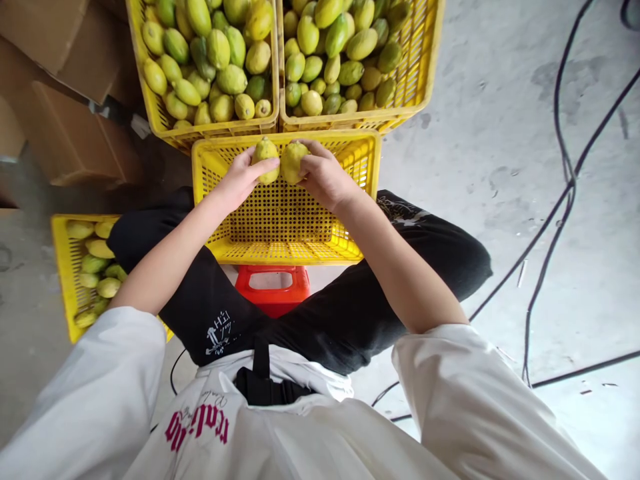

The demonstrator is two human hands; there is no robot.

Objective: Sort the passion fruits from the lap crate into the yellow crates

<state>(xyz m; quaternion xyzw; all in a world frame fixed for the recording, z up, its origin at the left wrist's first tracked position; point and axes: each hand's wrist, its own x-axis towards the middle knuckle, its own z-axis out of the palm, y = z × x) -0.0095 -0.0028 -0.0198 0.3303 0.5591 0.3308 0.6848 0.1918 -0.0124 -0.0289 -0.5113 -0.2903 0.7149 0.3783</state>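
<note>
My left hand (245, 175) is closed around a yellow-green lemon (266, 159), thumb across its front. Just to the right, my right hand (323, 172) grips another lemon (293, 162) by its side. The two lemons are held nearly side by side, with a narrow gap between them. Both hands are over the far part of a yellow perforated crate (285, 257) between my knees, and its bottom shows bare. Beyond it stand two yellow crates, a left one (205, 130) and a right one (423, 80), both heaped with green and yellow lemons.
A further yellow crate (65, 280) with lemons stands by my left knee, partly hidden by my leg. A red plastic stool (273, 307) shows below the middle crate. Cardboard boxes (75, 133) are stacked at the far left. Black cables (570, 180) cross the concrete floor on the right.
</note>
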